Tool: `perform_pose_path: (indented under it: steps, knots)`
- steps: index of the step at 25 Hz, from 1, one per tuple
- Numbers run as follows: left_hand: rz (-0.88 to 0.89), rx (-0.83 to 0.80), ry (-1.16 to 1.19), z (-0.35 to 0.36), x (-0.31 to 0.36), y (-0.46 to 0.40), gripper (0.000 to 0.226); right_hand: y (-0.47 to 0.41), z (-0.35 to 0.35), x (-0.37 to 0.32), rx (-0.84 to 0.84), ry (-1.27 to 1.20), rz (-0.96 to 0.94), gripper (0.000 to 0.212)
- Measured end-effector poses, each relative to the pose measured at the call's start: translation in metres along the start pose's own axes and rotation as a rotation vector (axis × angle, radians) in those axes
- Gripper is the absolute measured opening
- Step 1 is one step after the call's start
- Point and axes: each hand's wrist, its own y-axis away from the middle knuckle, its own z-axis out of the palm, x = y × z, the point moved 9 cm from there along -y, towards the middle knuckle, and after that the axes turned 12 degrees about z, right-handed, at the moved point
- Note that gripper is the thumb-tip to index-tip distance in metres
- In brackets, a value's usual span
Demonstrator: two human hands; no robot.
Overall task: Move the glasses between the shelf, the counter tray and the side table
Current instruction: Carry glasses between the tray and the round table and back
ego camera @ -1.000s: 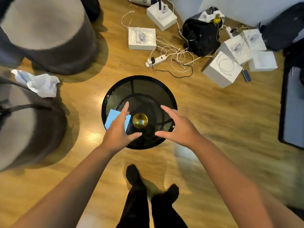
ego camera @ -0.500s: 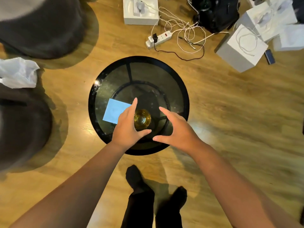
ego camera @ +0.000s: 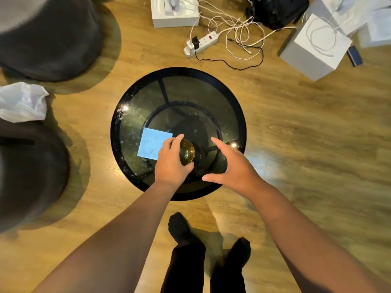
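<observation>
A small amber glass (ego camera: 187,152) stands upright on the round black glass-topped side table (ego camera: 237,115), near its front. My left hand (ego camera: 172,163) wraps around the glass from the left, fingers over the far rim and thumb at the near side. My right hand (ego camera: 229,166) hovers open just right of the glass, fingers spread, not touching it. A light blue square card (ego camera: 151,142) lies flat on the tabletop, partly under my left hand.
Two dark round poufs (ego camera: 48,37) and a crumpled white bag (ego camera: 22,101) sit to the left. A power strip (ego camera: 201,44) with tangled cables, white boxes (ego camera: 315,47) and a black bag (ego camera: 277,9) lie on the wooden floor behind the table. My feet (ego camera: 207,240) stand by its front edge.
The view has closed in on the table. My left hand moved right and closed around the amber glass; my right hand stayed open beside it.
</observation>
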Motion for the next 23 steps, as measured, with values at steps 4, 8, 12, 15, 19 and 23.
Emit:
perform_pose_path:
  steps: [4, 8, 12, 15, 19, 23]
  knots:
    - [-0.002, -0.052, 0.02, -0.006, 0.015, 0.001, 0.092, 0.002, -0.005, 0.006, 0.003, -0.007, 0.017, 0.105]
    - [0.074, -0.08, 0.024, -0.019, 0.065, 0.013, 0.094, 0.016, -0.016, 0.014, 0.028, -0.053, 0.017, 0.104]
    - [0.185, -0.085, -0.01, -0.039, 0.13, 0.023, 0.096, 0.04, -0.038, 0.025, 0.06, -0.197, 0.01, 0.105]
    - [0.263, -0.095, -0.028, -0.052, 0.19, 0.031, 0.098, 0.067, -0.072, 0.027, 0.099, -0.304, -0.021, 0.109]
    - [0.389, -0.115, -0.044, -0.068, 0.29, 0.057, 0.099, 0.119, -0.132, 0.033, 0.188, -0.444, -0.1, 0.108]
    - [0.515, -0.129, -0.048, -0.087, 0.388, 0.088, 0.1, 0.181, -0.198, 0.046, 0.271, -0.633, -0.143, 0.106]
